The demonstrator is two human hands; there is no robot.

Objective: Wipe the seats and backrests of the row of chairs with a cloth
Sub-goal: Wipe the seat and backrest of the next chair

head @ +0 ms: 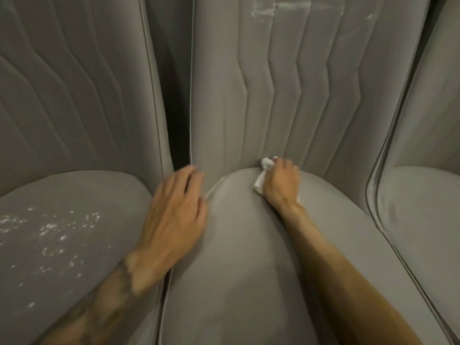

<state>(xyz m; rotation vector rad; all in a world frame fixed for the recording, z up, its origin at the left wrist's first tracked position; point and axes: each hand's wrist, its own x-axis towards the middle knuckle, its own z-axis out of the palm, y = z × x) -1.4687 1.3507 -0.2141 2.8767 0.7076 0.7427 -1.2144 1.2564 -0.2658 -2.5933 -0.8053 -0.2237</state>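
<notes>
While the right hand [280, 183] is closing its fingers around a crumpled white cloth [263, 174], it is pressing the cloth into the crease where the middle seat [239, 257] is meeting its backrest [261, 95]. The left hand [174, 220] is lying flat, fingers apart and holding nothing, on the left edge of this seat. White specks are showing on the left seat [62, 232].

Bare forearms (left one tattooed)

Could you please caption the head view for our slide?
Right hand presses a crumpled white cloth into the grey padded middle seat's back crease; left hand braces.
</notes>
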